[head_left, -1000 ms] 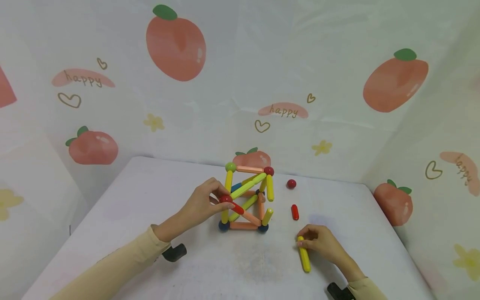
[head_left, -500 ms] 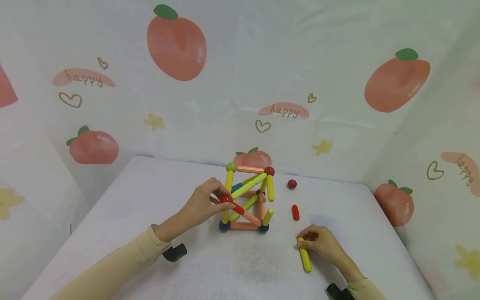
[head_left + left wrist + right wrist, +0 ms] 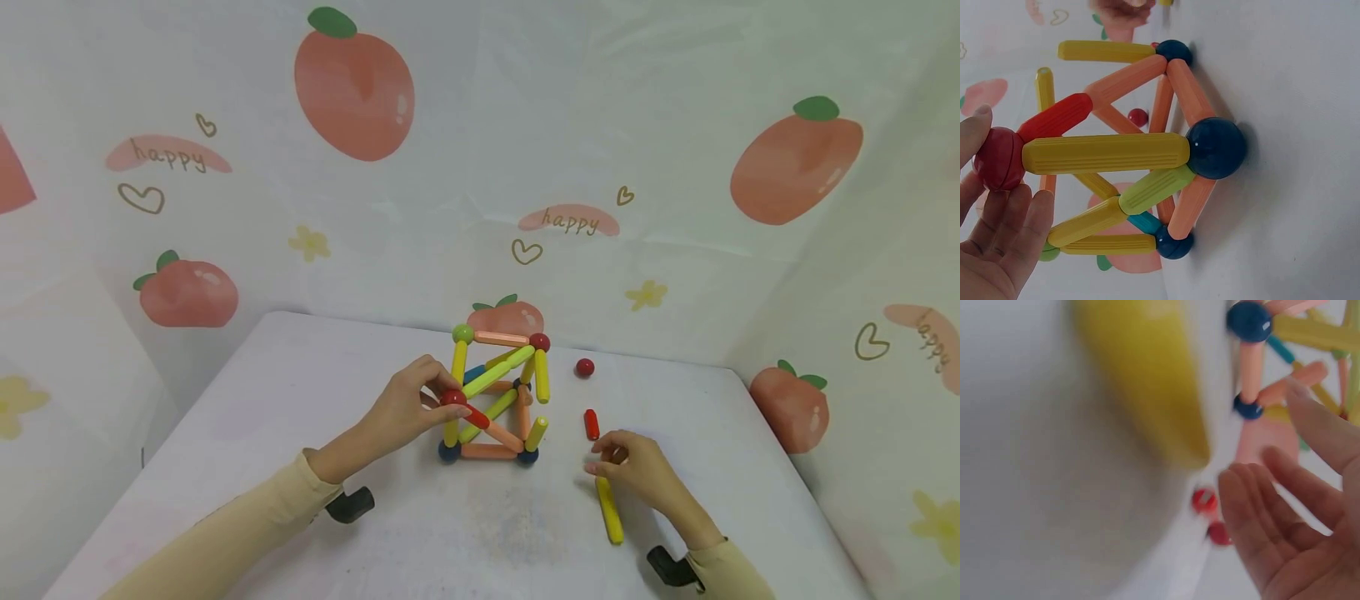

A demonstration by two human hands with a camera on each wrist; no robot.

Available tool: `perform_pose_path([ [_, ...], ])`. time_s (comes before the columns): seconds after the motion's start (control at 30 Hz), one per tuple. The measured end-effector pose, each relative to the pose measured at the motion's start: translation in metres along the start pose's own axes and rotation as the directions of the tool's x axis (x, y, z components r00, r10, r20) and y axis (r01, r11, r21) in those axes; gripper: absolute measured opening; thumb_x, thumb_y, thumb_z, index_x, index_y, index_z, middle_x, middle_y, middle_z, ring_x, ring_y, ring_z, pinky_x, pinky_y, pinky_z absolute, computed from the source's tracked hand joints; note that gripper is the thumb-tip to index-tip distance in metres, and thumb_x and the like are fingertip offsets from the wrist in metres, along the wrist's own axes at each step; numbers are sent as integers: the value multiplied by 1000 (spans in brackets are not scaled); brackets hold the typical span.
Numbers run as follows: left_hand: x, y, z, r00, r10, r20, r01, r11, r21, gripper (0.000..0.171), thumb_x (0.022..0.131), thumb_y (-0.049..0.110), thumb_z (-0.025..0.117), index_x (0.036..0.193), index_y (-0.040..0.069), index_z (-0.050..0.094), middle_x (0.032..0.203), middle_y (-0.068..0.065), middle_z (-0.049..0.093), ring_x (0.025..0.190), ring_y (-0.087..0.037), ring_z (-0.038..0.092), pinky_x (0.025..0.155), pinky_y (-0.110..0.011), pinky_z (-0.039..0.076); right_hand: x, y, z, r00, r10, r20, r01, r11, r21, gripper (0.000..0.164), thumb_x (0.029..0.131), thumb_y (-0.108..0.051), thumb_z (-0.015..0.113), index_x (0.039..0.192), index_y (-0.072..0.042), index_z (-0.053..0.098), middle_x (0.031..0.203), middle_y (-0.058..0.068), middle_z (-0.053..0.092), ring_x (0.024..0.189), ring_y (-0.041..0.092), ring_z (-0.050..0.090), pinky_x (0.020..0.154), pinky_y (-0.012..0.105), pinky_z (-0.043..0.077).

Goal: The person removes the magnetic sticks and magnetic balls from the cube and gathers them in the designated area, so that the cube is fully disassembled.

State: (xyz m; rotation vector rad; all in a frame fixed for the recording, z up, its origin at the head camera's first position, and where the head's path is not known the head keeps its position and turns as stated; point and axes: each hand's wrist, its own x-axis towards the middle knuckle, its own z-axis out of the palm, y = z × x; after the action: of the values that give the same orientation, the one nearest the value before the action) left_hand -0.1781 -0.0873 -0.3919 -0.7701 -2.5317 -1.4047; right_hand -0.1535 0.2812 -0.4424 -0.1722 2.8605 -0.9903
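Note:
My left hand [image 3: 405,404] pinches a red ball [image 3: 999,159] at the near upper left corner of a frame of magnetic rods and balls. From that ball run a yellow rod [image 3: 1107,154], a light green rod [image 3: 486,378] and a short red rod [image 3: 1057,117]. Dark blue balls [image 3: 527,454] form the frame's lower corners. My right hand [image 3: 641,471] holds nothing, with thumb and fingers apart just above the far end of a loose yellow rod [image 3: 611,517]. A loose short red rod [image 3: 592,424] lies just beyond its fingertips.
A loose red ball [image 3: 585,367] lies at the back of the white table [image 3: 300,533], right of the frame. A printed cloth [image 3: 420,233] hangs behind the table. Black wrist devices [image 3: 671,568] sit below both hands.
My right hand has let go of the yellow rod and moved slightly away from me, toward the loose red rod. The yellow rod stays on the table. My left hand keeps its pinch.

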Motion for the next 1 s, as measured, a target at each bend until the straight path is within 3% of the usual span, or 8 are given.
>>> perform_pose_path([
  [0.1,0,-1,0,1000,4,1,-4,1000,1,29,78,21,84,97,14,65,93,0,59,85,-11,63,73,-28,60,7,-14,6,995,-96,10,94,987,133,35,85,-22,78,115,-10,67,104,10,70,92,21,66,75,19,54],
  [0.17,0,-1,0,1000,6,2,-6,1000,-3,29,77,21,85,96,14,64,93,0,59,84,-11,63,73,-28,60,12,-24,12,984,-174,46,157,955,252,41,88,-19,74,125,-8,62,119,16,67,106,29,67,84,23,57],
  [0.23,0,-1,0,1000,5,3,-5,1000,-6,29,77,22,85,96,14,64,94,0,59,84,-11,64,73,-26,60,17,-33,19,972,-219,87,177,921,347,45,91,-19,71,133,-7,58,130,19,62,117,36,63,89,26,57],
  [0.33,0,0,-1,1000,6,2,-6,1000,-8,29,78,22,85,96,14,64,94,0,60,85,-11,63,73,-23,59,22,-42,30,966,-235,106,169,888,428,46,93,-19,69,136,-7,56,136,19,59,120,40,60,89,28,58],
  [0.53,0,1,-1,1000,-1,10,1,1000,-10,29,78,22,84,97,14,64,94,-1,59,83,-11,65,72,-22,59,28,-47,43,973,-212,93,150,881,448,39,93,-18,68,128,-3,62,123,21,66,111,33,64,85,25,58],
  [0.77,0,1,-1,1000,1,8,-1,1000,-11,28,78,22,84,97,14,64,94,0,59,84,-11,64,72,-21,58,28,-51,49,988,-155,23,127,879,459,27,95,-20,66,118,-5,65,111,16,67,97,19,67,83,22,57],
  [1.0,0,1,0,1000,5,1,-5,1000,-6,28,77,21,85,96,14,65,94,0,59,85,-11,63,73,-23,59,26,-50,55,993,-113,-16,108,876,470,23,98,-18,61,119,-7,60,112,14,67,100,19,66,85,27,59],
])
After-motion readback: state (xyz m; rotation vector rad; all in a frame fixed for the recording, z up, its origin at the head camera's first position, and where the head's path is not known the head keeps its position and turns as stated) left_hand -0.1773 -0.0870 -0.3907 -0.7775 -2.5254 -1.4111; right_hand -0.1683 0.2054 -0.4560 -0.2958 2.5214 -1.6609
